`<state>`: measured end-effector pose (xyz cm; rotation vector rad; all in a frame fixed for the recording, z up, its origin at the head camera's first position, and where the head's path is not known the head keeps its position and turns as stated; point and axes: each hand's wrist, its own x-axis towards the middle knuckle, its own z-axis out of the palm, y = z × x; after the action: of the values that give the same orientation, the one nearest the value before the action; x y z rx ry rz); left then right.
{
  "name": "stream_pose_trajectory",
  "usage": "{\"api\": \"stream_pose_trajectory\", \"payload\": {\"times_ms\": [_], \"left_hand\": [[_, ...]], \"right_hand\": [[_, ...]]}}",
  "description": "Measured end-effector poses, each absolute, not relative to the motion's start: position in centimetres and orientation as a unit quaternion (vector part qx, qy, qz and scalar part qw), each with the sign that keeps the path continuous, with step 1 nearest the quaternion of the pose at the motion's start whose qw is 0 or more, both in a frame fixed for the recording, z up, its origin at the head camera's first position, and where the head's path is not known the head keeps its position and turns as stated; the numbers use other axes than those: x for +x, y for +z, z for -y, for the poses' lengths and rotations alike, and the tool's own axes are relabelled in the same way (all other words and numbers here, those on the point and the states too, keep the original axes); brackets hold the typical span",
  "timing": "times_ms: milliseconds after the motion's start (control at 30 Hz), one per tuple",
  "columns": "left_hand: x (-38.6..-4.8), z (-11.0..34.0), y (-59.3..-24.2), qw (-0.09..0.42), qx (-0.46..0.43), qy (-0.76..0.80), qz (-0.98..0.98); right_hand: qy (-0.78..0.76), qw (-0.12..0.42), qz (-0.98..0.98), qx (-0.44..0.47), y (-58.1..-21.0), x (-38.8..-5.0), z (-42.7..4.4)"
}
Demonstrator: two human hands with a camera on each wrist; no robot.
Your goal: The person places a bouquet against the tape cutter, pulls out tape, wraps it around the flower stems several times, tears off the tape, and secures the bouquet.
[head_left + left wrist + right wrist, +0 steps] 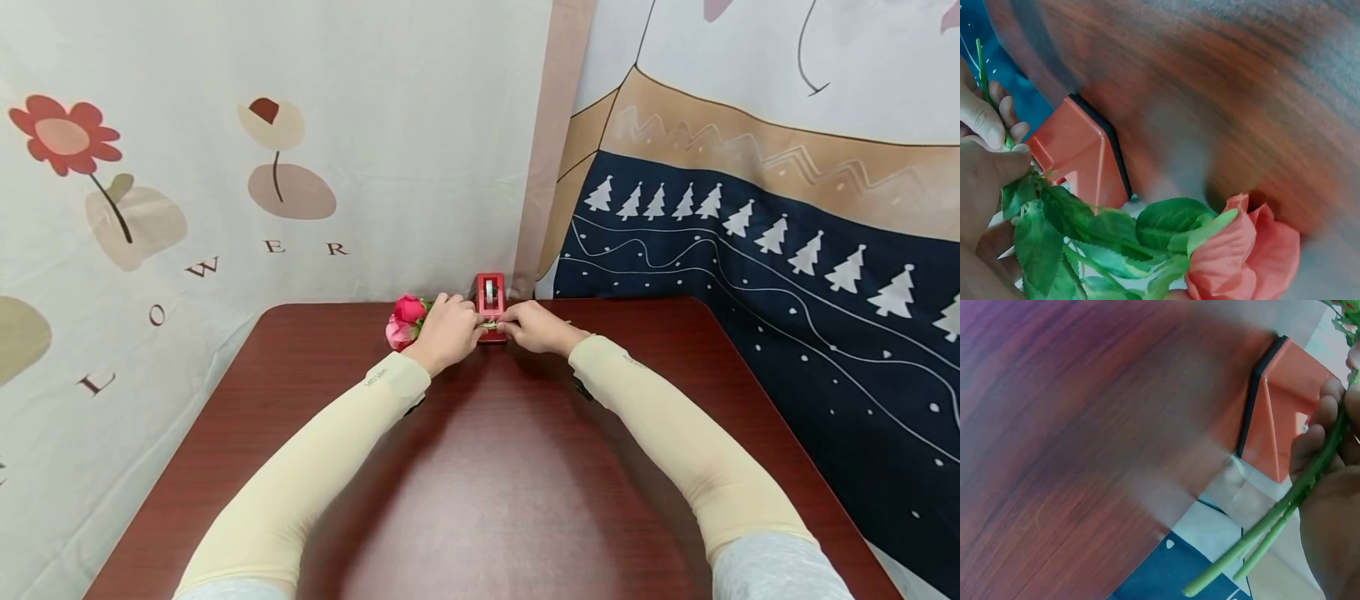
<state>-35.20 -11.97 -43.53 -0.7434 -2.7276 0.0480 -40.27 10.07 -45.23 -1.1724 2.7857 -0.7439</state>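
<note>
Two artificial flowers, one red [409,309] and one pink [400,332], lie at the left of my left hand [448,333], which grips their green stems near the leaves [1038,240]. My right hand [538,327] pinches the same stems [1260,528], whose cut ends stick out past the palm in the right wrist view. Both hands meet in front of a red tape dispenser [491,285] with a roll in it. In the left wrist view the dispenser [1079,153] stands behind the leaves and fingertips.
The dark red wooden table [487,483] extends from the hands toward the body. Behind its far edge hangs a pale curtain [420,150] with printed flowers; to the right is a dark blue cloth [750,292] with white trees.
</note>
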Motion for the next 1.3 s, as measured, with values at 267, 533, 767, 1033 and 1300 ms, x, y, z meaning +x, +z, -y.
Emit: {"api": "stream_pose_trajectory", "payload": {"times_ms": [267, 533, 767, 1033, 1300], "left_hand": [[-35.8, 11.9, -42.6, 0.098, -0.279, 0.013, 0.955], [-36.9, 11.8, -41.3, 0.026, -0.274, -0.013, 0.961], [-37.9, 11.6, -40.5, -0.038, -0.281, -0.033, 0.958], [-37.7, 11.6, -40.8, -0.049, -0.291, -0.044, 0.954], [-37.7, 12.0, -41.3, -0.067, -0.295, -0.064, 0.951]], "right_hand": [[-0.225, -0.030, -0.899, -0.374, -45.8, -39.4, -10.2], [-0.232, -0.060, -0.896, -0.375, -46.6, -39.1, -10.0], [-0.244, -0.081, -0.895, -0.364, -47.1, -38.9, -10.1], [-0.254, -0.082, -0.894, -0.360, -47.5, -39.0, -10.2], [-0.254, -0.067, -0.899, -0.351, -47.4, -39.0, -10.1]]}}
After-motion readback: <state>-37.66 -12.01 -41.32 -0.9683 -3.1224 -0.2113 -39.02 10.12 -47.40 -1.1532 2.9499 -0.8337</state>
